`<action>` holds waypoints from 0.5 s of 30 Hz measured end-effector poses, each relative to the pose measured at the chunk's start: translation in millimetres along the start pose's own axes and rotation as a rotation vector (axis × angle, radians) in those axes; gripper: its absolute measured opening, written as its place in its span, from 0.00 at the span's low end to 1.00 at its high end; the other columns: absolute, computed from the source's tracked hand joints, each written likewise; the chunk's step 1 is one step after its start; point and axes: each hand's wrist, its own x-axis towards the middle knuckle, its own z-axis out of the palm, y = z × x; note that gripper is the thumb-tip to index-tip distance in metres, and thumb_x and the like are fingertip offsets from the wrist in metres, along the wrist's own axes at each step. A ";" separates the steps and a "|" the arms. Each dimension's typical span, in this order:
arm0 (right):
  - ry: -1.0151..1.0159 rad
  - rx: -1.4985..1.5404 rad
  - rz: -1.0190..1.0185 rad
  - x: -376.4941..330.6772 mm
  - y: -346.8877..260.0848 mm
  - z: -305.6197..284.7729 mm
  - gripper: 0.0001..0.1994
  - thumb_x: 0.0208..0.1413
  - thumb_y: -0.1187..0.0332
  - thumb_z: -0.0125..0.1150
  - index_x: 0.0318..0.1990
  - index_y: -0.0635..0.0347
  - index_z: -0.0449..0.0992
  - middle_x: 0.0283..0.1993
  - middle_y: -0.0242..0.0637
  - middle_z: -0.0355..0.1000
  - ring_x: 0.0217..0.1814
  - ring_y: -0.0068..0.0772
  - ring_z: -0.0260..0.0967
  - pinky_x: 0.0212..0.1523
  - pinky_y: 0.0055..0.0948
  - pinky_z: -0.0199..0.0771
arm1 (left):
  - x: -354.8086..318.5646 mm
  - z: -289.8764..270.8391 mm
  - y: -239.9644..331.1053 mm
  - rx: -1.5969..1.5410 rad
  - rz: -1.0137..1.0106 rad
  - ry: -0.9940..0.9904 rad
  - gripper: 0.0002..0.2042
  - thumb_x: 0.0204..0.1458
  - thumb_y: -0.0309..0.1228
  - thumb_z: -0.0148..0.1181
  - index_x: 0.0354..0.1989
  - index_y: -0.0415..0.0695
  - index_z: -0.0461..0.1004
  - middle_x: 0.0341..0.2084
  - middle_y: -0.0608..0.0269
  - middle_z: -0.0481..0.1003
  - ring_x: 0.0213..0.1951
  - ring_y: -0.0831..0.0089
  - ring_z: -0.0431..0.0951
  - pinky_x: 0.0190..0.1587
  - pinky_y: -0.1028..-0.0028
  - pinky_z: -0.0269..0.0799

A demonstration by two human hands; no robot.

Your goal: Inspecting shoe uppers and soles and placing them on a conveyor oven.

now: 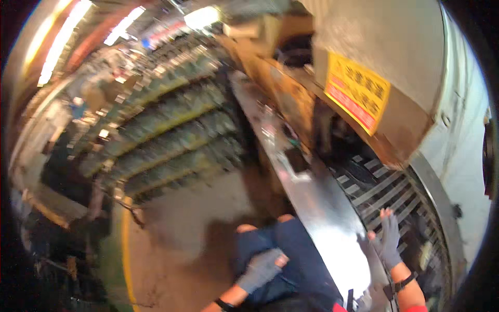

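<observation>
My left hand [261, 270], in a grey fingerless glove, rests with fingers curled against my dark blue trousers [291, 255] and holds nothing I can make out. My right hand [387, 239], also in a grey glove, is raised with fingers spread above the edge of a shiny metal plate [317, 203], close to a slatted metal grate [384, 187] inside the machine. It grips nothing. A black strap circles each wrist.
A large machine housing [364, 47] with a yellow and red warning label [357, 92] hangs over the grate. Long rows of green racks with stacked parts [166, 135] fill the left. A yellow line [126, 255] marks the concrete floor.
</observation>
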 end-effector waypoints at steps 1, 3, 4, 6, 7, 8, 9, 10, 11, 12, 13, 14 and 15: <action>0.056 0.091 -0.155 16.2 -25.1 26.2 0.44 0.56 0.52 0.70 0.78 0.57 0.60 0.80 0.59 0.55 0.79 0.69 0.55 0.76 0.61 0.56 | -2.9 1.2 1.5 0.208 0.100 0.065 0.22 0.72 0.49 0.50 0.50 0.42 0.80 0.43 0.53 0.82 0.50 0.57 0.83 0.57 0.60 0.77; -0.163 0.179 -0.237 50.9 -67.0 72.7 0.45 0.54 0.49 0.70 0.77 0.59 0.61 0.79 0.61 0.55 0.79 0.71 0.53 0.75 0.63 0.56 | -6.7 1.0 5.3 0.063 0.175 0.064 0.18 0.70 0.47 0.52 0.37 0.44 0.76 0.32 0.58 0.77 0.35 0.60 0.80 0.42 0.60 0.77; -0.019 0.203 -0.296 71.0 -77.0 88.4 0.46 0.54 0.48 0.71 0.76 0.60 0.62 0.79 0.62 0.55 0.79 0.72 0.53 0.75 0.63 0.56 | -9.4 0.5 8.7 0.066 0.102 0.056 0.18 0.69 0.46 0.57 0.47 0.41 0.78 0.41 0.55 0.80 0.44 0.61 0.81 0.51 0.61 0.77; -0.014 0.263 -0.332 105.5 -84.4 105.6 0.44 0.52 0.46 0.72 0.73 0.62 0.66 0.77 0.62 0.57 0.77 0.71 0.55 0.76 0.61 0.57 | -9.4 -5.2 16.0 0.069 0.082 0.110 0.21 0.68 0.45 0.63 0.56 0.38 0.81 0.49 0.51 0.84 0.53 0.61 0.82 0.59 0.63 0.77; -0.009 0.197 -0.365 118.3 -87.9 111.1 0.40 0.53 0.44 0.72 0.67 0.62 0.72 0.73 0.61 0.63 0.73 0.67 0.61 0.74 0.57 0.60 | -8.0 -9.7 20.5 0.042 0.138 0.150 0.18 0.68 0.44 0.61 0.51 0.40 0.82 0.45 0.51 0.84 0.48 0.60 0.83 0.54 0.61 0.79; 0.014 0.198 -0.441 128.9 -89.9 114.8 0.38 0.54 0.42 0.70 0.65 0.62 0.74 0.71 0.58 0.66 0.72 0.64 0.64 0.73 0.55 0.62 | -5.2 -14.1 24.5 -0.001 0.188 0.185 0.17 0.69 0.44 0.59 0.46 0.41 0.84 0.40 0.51 0.85 0.44 0.58 0.85 0.49 0.59 0.81; 0.033 0.216 -0.501 136.6 -91.0 114.8 0.37 0.55 0.41 0.69 0.63 0.61 0.76 0.69 0.56 0.69 0.70 0.60 0.67 0.72 0.53 0.64 | -3.0 -18.6 29.7 -0.008 0.201 0.194 0.17 0.69 0.44 0.59 0.46 0.41 0.84 0.40 0.51 0.85 0.44 0.58 0.85 0.49 0.59 0.81; 0.033 0.203 -0.511 141.2 -90.7 114.4 0.37 0.55 0.41 0.69 0.63 0.61 0.76 0.69 0.56 0.69 0.70 0.60 0.67 0.72 0.53 0.64 | 2.6 -24.1 33.0 0.018 0.157 0.039 0.17 0.70 0.44 0.58 0.41 0.42 0.83 0.35 0.54 0.84 0.39 0.59 0.84 0.44 0.58 0.80; -0.033 0.208 -0.513 144.1 -91.8 113.3 0.36 0.56 0.42 0.69 0.63 0.62 0.76 0.68 0.56 0.70 0.70 0.60 0.67 0.71 0.53 0.65 | 6.1 -26.6 37.4 0.045 0.112 -0.117 0.19 0.70 0.45 0.57 0.35 0.43 0.83 0.29 0.56 0.84 0.34 0.59 0.84 0.40 0.57 0.80; -0.142 0.206 -0.504 144.3 -92.8 112.3 0.36 0.56 0.43 0.69 0.63 0.62 0.77 0.67 0.56 0.72 0.70 0.60 0.68 0.71 0.53 0.66 | 13.2 -29.3 40.1 0.086 0.233 -0.166 0.21 0.70 0.47 0.57 0.28 0.44 0.80 0.22 0.65 0.79 0.27 0.65 0.80 0.33 0.63 0.75; -0.109 0.202 -0.507 143.9 -94.4 111.6 0.36 0.56 0.43 0.69 0.63 0.62 0.77 0.67 0.56 0.72 0.70 0.60 0.68 0.71 0.53 0.66 | 17.8 -28.8 43.0 0.076 0.241 -0.168 0.21 0.70 0.47 0.57 0.28 0.44 0.80 0.22 0.65 0.79 0.27 0.65 0.80 0.33 0.63 0.75; -0.093 0.182 -0.504 142.4 -96.1 111.0 0.35 0.56 0.43 0.69 0.61 0.62 0.78 0.66 0.55 0.73 0.69 0.59 0.69 0.70 0.52 0.68 | 23.8 -27.9 44.5 -0.042 0.101 -0.247 0.22 0.70 0.47 0.58 0.27 0.44 0.80 0.21 0.66 0.79 0.26 0.69 0.79 0.32 0.67 0.74; -0.085 0.157 -0.503 141.1 -97.3 110.7 0.33 0.57 0.43 0.70 0.60 0.62 0.79 0.65 0.54 0.74 0.68 0.58 0.70 0.69 0.51 0.69 | 28.3 -25.3 45.4 -0.155 -0.038 -0.330 0.22 0.70 0.47 0.59 0.26 0.45 0.79 0.20 0.68 0.78 0.25 0.73 0.79 0.31 0.70 0.74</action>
